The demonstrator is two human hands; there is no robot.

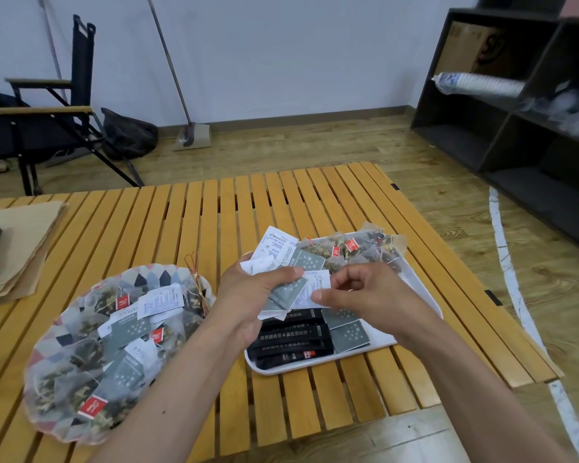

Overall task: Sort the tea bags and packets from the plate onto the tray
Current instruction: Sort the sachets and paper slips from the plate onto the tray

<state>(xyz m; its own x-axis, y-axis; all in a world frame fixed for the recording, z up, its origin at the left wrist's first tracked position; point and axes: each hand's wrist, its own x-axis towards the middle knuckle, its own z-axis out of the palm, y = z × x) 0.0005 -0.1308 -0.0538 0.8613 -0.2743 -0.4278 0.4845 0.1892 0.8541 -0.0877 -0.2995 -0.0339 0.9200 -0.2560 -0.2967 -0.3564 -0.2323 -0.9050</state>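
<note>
A fan of grey-and-white packets (283, 262) sits in the left hand (244, 295), held in the air just above the tray's near-left part. The thumb is clamped across the top of the fan and the fingers are curled underneath, so the fan stays spread and each packet can be reached singly. The right hand (368, 292), also over the tray, pinches 1 white packet (316, 290) at the fan's edge between thumb and curled fingers, apparently to draw it out and lay it with its kind. The tray (427, 292) below already shows 3 groups. Mesh tea bags (358, 250) with red tags are heaped at its far end, black stick packets (291, 339) are lined up at its near-left corner, and grey star-printed packets (348, 332) lie just right of those. That layout suggests like goes with like, with the sorting well under way but unfinished. To the left of the tray, well apart from it, the patterned plate (47, 339) holds a mixed heap of tea bags and grey packets to be moved. Both tray and plate rest on a slatted wooden table (181, 222). Far left of the tray lie brown paper bags (20, 248), and beyond it, on the floor, stand a folding chair (47, 115), a dustpan (194, 137) and a dark shelf unit (515, 128).
</note>
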